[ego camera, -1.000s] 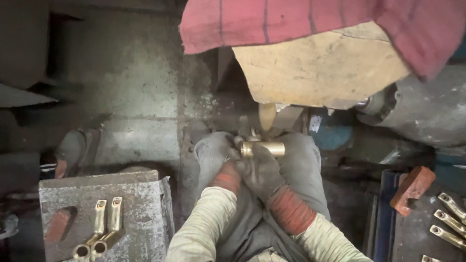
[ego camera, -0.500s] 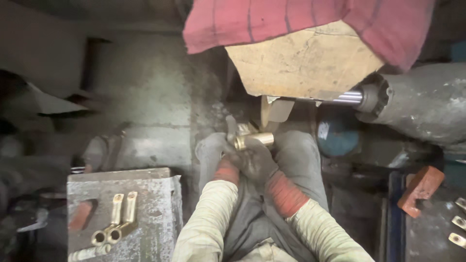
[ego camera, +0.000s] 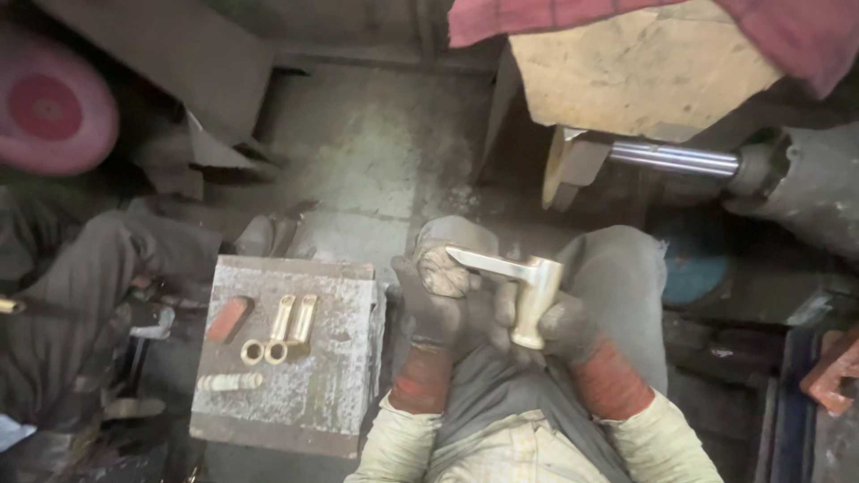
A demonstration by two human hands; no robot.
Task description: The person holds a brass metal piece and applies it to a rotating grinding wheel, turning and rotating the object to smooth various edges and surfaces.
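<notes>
Change since half a second ago: the fitting [ego camera: 523,291] is lower and farther from the wheel [ego camera: 565,165], drawn back over the lap; earlier it sat close under the wheel, gripped end-on. It is now turned so its long arm shows. The view has swung left, bringing a red disc [ego camera: 54,109] into sight at upper left.

Fitting: pale brass, T-shaped, one flat tapered arm pointing left, one short round stem pointing down, open at its end. Surface dull yellow with a brighter sheen along the arm. Position: above the knees, between both hands, clear of the wheel.

Left hand [ego camera: 443,291]: dark soiled glove, closed around the tip of the arm.

Right hand [ego camera: 559,326]: dark soiled glove, closed around the stem from below.

Wheel: buff-coloured, seen edge-on, mounted on a bright steel shaft [ego camera: 676,159] running right. A tan block [ego camera: 644,67] sits above it, under red cloth [ego camera: 805,27].

Box [ego camera: 295,376]: grey, speckled, left of the knees. On its top lie three more brass fittings [ego camera: 279,333], two side by side and one below them, and a red stub [ego camera: 228,318].
</notes>
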